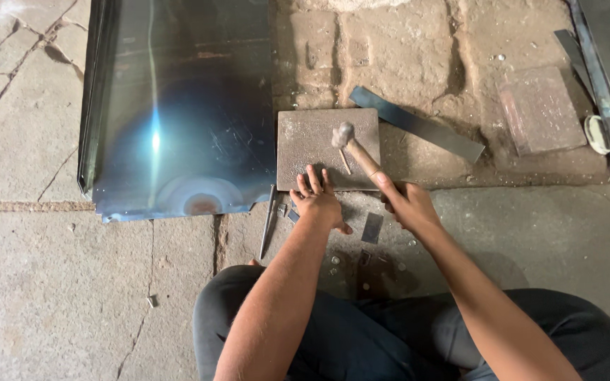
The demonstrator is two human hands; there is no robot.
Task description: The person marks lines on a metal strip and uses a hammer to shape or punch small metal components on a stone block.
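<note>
Holding the hammer [356, 147] by its wooden handle, the right hand [409, 204] angles its head up-left over the steel block [305, 141], where the left hand [317, 197] presses flat, fingers spread.

Soft daylight, glare streak on metal sheet [178, 106], hammer head [342, 134] perhaps motion-blurred, faint shadows

— Any packages, labels, signs or screens, near or far, left or right?

— None to be seen. Only bare stone floor, plain unmarked metal, nothing printed, wrapped or lit anywhere in view.
</note>
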